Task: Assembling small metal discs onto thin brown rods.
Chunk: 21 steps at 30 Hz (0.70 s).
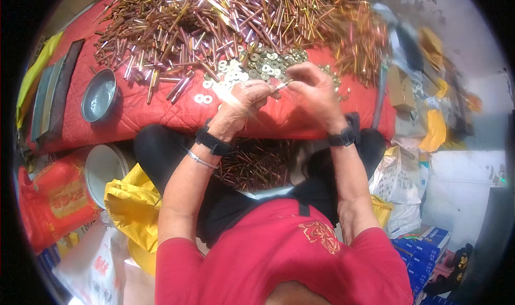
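My left hand is closed around a slim, shiny metal bolt, which points to the right from its fingertips. At the bolt's right end, the thumb and fingers of my right hand pinch together, slightly blurred. Whether a nut or washer sits between them I cannot make out. Just beyond both hands lies a pile of flat silver washers, with two loose washers to the left. Small brass-coloured nuts are scattered right of my right hand. Behind them spreads a large heap of copper-coloured metal bolts.
A red padded cover lies over the work surface. On its left stands a metal bowl. More bolts fill a container below, between my knees. A white bucket is at the left, and blue boxes are stacked at the lower right.
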Motion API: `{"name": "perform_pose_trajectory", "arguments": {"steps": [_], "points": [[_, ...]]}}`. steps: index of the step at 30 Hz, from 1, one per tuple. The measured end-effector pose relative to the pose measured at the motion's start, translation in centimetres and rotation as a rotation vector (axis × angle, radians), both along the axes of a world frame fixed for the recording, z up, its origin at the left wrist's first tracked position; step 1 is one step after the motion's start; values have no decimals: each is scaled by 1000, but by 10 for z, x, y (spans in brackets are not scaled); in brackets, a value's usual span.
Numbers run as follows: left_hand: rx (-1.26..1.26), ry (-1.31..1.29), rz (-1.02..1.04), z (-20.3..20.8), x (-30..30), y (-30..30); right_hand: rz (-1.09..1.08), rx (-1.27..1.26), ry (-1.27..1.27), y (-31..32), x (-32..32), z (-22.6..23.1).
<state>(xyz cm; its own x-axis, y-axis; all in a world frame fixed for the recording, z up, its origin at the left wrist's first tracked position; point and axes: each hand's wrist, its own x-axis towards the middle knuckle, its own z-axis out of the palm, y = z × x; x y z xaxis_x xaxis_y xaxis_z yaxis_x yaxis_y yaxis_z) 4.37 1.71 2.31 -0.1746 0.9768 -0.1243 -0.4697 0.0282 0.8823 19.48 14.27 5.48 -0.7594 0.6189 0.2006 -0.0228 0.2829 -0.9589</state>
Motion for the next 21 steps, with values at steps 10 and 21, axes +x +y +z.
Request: {"name": "perform_pose_trajectory", "arguments": {"steps": [10, 21], "points": [[-135, -441, -302, -4, -11, 0, 149, 209, 25, -1, 13, 12], [-53, -227, -314, -9, -8, 2, 118, 216, -124, -1, 22, 8]]}}
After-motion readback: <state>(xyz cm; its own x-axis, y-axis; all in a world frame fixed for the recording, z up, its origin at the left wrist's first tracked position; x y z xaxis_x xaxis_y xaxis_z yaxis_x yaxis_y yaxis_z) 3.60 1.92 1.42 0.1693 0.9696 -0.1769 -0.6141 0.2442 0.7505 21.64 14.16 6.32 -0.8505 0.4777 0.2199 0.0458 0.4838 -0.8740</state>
